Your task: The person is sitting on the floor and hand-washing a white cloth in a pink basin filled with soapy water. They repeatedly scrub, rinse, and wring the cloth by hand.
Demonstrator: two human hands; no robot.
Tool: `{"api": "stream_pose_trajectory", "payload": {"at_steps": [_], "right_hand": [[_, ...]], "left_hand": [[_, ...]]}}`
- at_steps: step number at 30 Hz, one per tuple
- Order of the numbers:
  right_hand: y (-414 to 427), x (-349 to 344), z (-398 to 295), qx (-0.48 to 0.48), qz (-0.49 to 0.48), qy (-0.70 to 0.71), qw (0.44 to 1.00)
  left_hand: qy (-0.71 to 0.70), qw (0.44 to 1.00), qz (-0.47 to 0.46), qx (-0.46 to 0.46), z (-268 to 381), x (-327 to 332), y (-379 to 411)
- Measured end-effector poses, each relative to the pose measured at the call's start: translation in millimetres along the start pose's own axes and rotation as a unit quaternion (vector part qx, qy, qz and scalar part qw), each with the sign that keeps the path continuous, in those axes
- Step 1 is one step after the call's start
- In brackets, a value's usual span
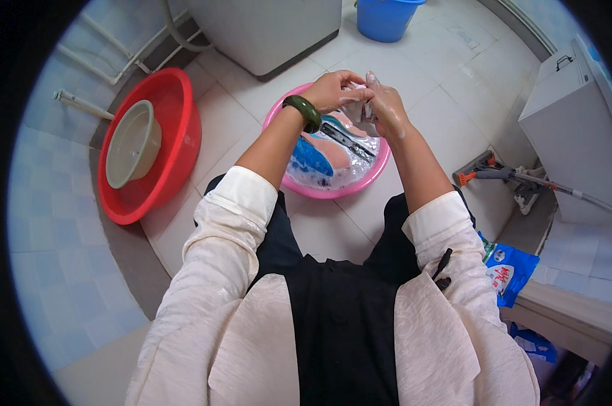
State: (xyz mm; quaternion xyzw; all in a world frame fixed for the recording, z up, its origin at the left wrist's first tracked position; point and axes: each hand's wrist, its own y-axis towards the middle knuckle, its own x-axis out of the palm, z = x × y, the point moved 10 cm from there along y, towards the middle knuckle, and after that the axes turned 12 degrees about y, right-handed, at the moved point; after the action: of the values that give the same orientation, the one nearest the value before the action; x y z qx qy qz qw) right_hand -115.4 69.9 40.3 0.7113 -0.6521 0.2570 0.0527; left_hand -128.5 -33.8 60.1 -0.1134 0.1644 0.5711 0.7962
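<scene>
My left hand (336, 91), with a dark green bangle at its wrist, and my right hand (385, 104) meet above the far side of a pink basin (331, 193). Between them they grip a wet, pale, soapy cloth (357, 112). Suds cling to the fingers of both. Foamy water fills the basin. In it lie a blue piece (312, 156) and a pinkish piece (336, 153), which look like shoe insoles or slippers, and a dark narrow strip (347, 142) with a slotted look. What these are exactly, I cannot tell.
On the left a red basin (184, 147) leans at the wall, a smaller pale basin (151, 144) inside it. A washing machine (270, 35) and a blue bucket (384, 20) stand beyond. To the right are a mop (493, 174), a white cabinet (575, 122) and a blue packet (514, 269).
</scene>
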Motion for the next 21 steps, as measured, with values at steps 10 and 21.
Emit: {"api": "stream_pose_trajectory", "payload": {"at_steps": [10, 21], "right_hand": [[-10, 16, -7, 0.005, -0.096, -0.061, 0.994], [-23, 44, 9, 0.07, -0.197, -0.082, 0.975]], "left_hand": [[-0.123, 0.989, 0.031, -0.079, -15, -28, -2], [-0.475, 0.879, 0.025, -0.031, -9, -47, -3]]}}
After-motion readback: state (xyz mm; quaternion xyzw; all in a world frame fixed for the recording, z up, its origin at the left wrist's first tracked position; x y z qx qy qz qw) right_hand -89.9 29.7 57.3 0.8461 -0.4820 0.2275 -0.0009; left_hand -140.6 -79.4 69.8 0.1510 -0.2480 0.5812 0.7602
